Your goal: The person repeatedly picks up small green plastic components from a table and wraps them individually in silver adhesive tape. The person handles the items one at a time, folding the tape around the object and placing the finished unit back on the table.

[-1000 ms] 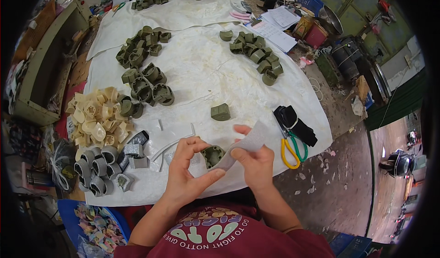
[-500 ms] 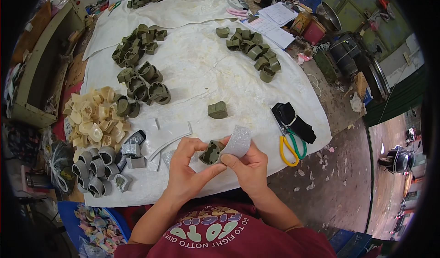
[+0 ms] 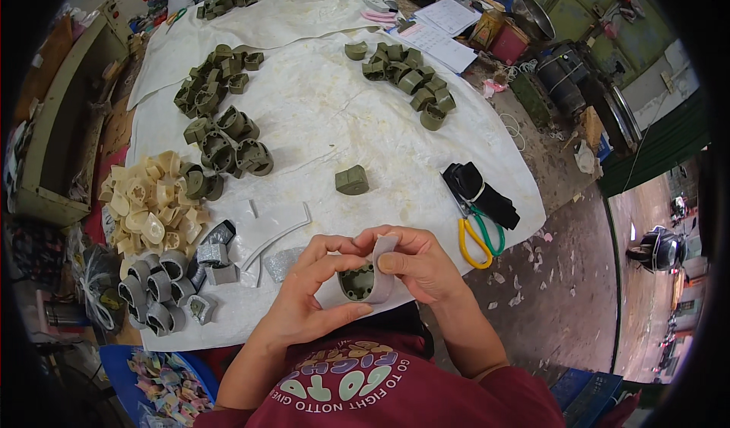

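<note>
My left hand (image 3: 318,287) grips an olive-green hollow shoe heel (image 3: 354,282) by its side, thumb below and fingers above, its open, ribbed end facing up. With thumb and fingers pinched, my right hand (image 3: 424,267) presses a silver strip (image 3: 386,264) against the heel's right side; the strip's pale edge and back show, and it curves round the heel's lower right. A single olive heel (image 3: 351,180) lies on the white sheet just beyond my hands. Left of my left hand are silver glitter strips (image 3: 283,264) lying flat.
Silver-covered heels (image 3: 158,286) stand at the left, below a heap of cream-coloured heels (image 3: 152,207). Olive heels cluster at the far left (image 3: 217,78) and far right (image 3: 411,78). Scissors (image 3: 475,244) and a black bundle (image 3: 487,192) lie right. Papers (image 3: 441,36) lie at the back.
The silver strip has gone from standing out, glitter side showing, to lying along the heel's right side. My right fingers have moved over to the heel's far side, closer to my left.
</note>
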A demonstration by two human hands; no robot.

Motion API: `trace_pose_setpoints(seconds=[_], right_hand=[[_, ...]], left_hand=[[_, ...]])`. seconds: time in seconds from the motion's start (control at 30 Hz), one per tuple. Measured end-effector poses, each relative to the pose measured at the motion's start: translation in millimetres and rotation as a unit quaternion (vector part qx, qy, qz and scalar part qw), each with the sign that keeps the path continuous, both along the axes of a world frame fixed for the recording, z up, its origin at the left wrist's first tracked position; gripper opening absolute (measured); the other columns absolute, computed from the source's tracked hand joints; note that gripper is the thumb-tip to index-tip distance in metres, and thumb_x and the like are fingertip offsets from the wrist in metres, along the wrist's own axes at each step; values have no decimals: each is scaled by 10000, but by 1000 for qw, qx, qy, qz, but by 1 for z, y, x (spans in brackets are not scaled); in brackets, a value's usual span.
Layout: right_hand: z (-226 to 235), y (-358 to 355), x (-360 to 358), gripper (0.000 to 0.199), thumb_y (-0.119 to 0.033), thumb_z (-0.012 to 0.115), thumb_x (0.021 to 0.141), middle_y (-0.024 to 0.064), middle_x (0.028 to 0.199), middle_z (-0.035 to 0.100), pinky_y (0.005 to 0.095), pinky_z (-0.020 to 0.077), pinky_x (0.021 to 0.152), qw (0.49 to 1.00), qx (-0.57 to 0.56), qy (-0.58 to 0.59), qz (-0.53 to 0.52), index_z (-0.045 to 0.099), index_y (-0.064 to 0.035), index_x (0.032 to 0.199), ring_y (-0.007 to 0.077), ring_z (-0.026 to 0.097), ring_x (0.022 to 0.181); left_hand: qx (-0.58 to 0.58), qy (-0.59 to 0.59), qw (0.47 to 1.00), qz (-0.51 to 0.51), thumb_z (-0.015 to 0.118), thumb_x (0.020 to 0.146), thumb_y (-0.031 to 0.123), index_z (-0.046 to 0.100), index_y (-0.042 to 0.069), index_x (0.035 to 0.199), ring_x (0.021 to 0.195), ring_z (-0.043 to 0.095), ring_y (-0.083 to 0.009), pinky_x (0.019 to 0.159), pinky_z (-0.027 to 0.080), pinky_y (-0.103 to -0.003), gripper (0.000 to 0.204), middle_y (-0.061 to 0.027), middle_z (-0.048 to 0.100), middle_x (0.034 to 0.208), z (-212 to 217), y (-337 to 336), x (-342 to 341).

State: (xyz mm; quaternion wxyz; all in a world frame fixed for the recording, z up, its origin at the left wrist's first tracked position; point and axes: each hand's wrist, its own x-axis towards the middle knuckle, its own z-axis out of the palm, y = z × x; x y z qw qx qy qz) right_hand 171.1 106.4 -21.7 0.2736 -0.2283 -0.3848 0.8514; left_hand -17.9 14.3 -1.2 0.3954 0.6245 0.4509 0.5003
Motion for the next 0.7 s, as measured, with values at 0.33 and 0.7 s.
trace_pose_setpoints(seconds=[0.33, 0.7], right_hand=[[0, -15, -10, 190, -93, 785, 754, 55, 1040, 596, 255, 446, 794, 940, 302, -123, -104, 674, -39, 898, 108, 555, 897], [18, -22, -13, 218, -115, 814, 696, 84, 1042, 581, 292, 439, 853, 894, 369, -233, -104, 669, -54, 847, 185, 557, 990]], left_hand=[[-191, -64, 977, 64, 754, 701, -24, 501, 29, 1249, 936, 600, -124, 794, 490, -240, 606, -98, 518, 1192, -14, -6, 1], [-11, -30, 995, 98, 614, 702, -107, 506, 51, 1250, 952, 572, -196, 746, 517, -282, 580, -116, 498, 1151, -17, -1, 8]])
